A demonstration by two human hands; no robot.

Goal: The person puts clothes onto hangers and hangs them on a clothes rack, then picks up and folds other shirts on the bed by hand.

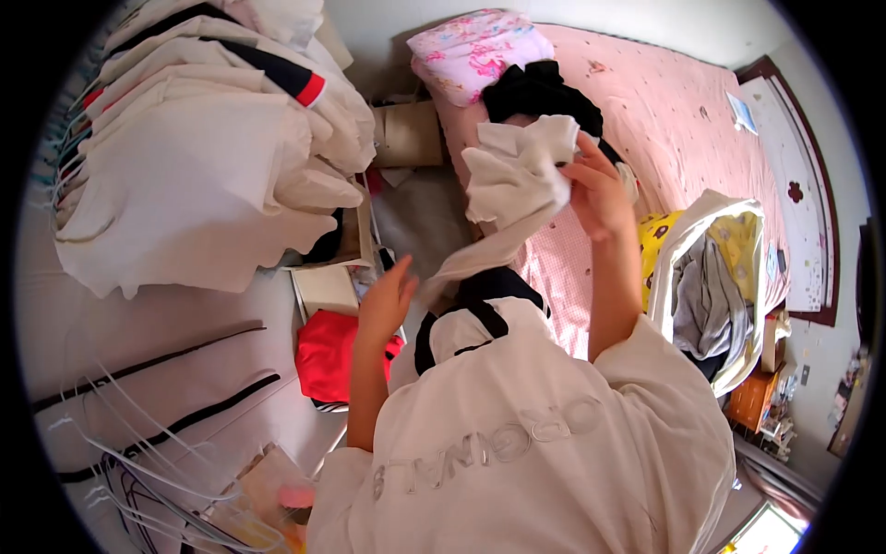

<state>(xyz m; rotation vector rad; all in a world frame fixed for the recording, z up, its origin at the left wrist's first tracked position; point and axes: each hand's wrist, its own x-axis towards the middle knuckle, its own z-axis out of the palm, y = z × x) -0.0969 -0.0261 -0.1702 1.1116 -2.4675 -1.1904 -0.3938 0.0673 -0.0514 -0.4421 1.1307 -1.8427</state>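
Observation:
A white cloth [521,175] hangs bunched from my right hand [602,192], whose fingers grip its upper right edge. The cloth's lower end trails down and left toward my lap. My left hand [388,297] is raised beside that trailing end, with its fingers apart and nothing visible in them. Behind the white cloth, a black garment [544,90] lies on the pink bed [637,102].
White garments [194,175] hang on hangers at the upper left. A laundry basket [657,286] with grey clothes stands at the right. A red item [325,358] lies left of my left forearm. Empty hangers [148,462] are at the lower left, a floral pillow [480,54] on the bed.

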